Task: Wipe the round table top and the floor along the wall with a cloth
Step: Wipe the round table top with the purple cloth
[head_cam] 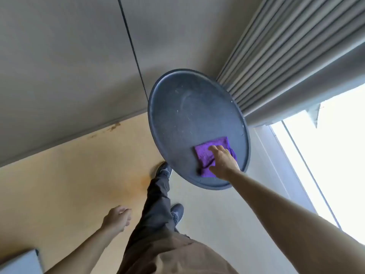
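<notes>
Count — one round counter point(183, 107); one purple cloth point(205, 155) on it. Hands: two — right hand point(224, 162), left hand point(116, 216). Shoes: two point(164, 171) point(177, 212). One pleated curtain point(286, 62); one floor stain point(145, 181).

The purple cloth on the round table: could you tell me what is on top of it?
The right hand lies flat on the purple cloth, hiding its right part.

no readable text in view
no lettering, label, brand mark or number can be made out on any surface in the head view
</notes>
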